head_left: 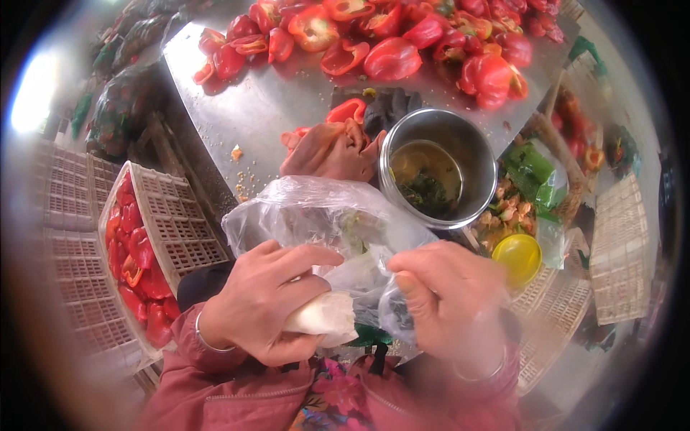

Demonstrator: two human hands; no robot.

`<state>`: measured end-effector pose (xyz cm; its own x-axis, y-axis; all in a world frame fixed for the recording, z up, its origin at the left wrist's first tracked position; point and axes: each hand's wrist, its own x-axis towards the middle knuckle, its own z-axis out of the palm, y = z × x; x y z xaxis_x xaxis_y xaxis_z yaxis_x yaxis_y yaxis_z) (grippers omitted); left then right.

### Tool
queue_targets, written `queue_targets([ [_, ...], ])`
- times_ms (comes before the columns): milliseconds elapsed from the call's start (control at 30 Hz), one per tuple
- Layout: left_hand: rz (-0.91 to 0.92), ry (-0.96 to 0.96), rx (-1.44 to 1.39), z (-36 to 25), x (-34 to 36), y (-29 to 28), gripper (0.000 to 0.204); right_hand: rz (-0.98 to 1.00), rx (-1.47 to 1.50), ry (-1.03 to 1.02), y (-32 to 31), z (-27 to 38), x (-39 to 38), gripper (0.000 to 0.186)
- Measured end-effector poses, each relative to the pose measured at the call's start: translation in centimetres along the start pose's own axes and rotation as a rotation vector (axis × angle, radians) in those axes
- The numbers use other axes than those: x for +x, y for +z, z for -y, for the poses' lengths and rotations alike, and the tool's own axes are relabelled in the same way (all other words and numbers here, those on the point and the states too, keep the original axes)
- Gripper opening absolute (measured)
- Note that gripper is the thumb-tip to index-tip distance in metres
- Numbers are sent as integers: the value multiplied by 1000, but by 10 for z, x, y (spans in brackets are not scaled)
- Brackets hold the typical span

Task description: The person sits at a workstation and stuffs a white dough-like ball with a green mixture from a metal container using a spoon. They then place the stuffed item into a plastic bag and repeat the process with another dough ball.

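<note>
My left hand is closed around a white, bread-like piece with a rough end, low in front of my body. My right hand has thumb and fingers pinched together at the near right edge of a clear plastic bag. The bag lies crumpled between and beyond both hands, and what is inside it is hard to make out. Just past the bag, to the right, stands a round steel container holding yellowish liquid and dark green leaves. Reddish-brown rubber gloves lie beside it.
Halved red peppers cover the far part of a metal table; seeds are scattered on it. A plastic crate of red peppers stands left. To the right are a yellow lid, pepper scraps and another crate.
</note>
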<state>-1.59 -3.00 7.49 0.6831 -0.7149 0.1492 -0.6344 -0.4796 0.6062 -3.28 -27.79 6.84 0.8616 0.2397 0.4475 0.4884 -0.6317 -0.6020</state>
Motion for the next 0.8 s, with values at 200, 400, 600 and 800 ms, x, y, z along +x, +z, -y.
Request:
queue_targets([
  [200,2,101,131,18,17,14,38,240,-85,47,9,4,-9,13],
  [400,149,22,147,26,22,25,32,230,86,80,10,-2,-10,11],
  [600,203,-36,169,32,20,43,33,196,18,125,2,-4,-10,9],
  [800,323,-101,249,31,16,45,33,143,-4,169,11,-5,-10,11],
])
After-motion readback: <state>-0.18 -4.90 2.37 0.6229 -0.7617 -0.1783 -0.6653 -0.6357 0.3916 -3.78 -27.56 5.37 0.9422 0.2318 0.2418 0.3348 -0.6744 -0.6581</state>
